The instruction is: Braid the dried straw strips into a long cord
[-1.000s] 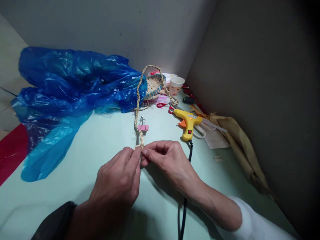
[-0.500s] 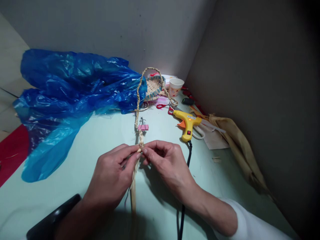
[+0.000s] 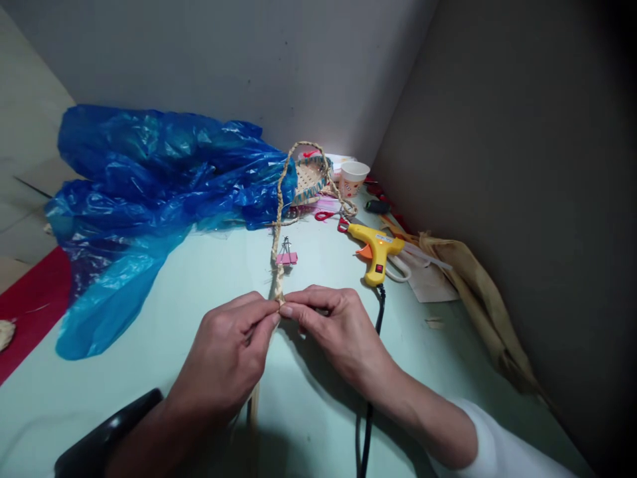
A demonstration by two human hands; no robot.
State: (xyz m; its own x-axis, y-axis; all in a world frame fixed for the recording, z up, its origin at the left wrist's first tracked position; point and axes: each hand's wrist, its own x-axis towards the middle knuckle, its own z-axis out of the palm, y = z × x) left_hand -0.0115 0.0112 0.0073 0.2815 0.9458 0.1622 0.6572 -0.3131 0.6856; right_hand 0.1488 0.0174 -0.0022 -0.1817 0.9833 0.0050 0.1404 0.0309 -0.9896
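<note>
A tan braided straw cord [image 3: 277, 226] runs from my fingers up the pale green table [image 3: 199, 292] and loops over toward a small woven basket [image 3: 308, 178] at the back. My left hand [image 3: 226, 358] and my right hand [image 3: 338, 328] meet at the cord's near end, both pinching it, fingers closed. Loose unbraided strands [image 3: 255, 405] trail down below my left hand. A pink binder clip [image 3: 287, 256] lies beside the cord just beyond my fingers.
A yellow glue gun [image 3: 376, 248] lies right of the cord, its black cable [image 3: 367, 425] running under my right wrist. A crumpled blue plastic bag [image 3: 149, 192] fills the left. A paper cup [image 3: 353, 177], red scissors [image 3: 326, 215] and dried husks [image 3: 478, 292] sit by the wall.
My left hand turned and drew back slightly, uncovering the loose strands below it. Both hands stayed pinched at the braid's end. The view shifted a little to the left.
</note>
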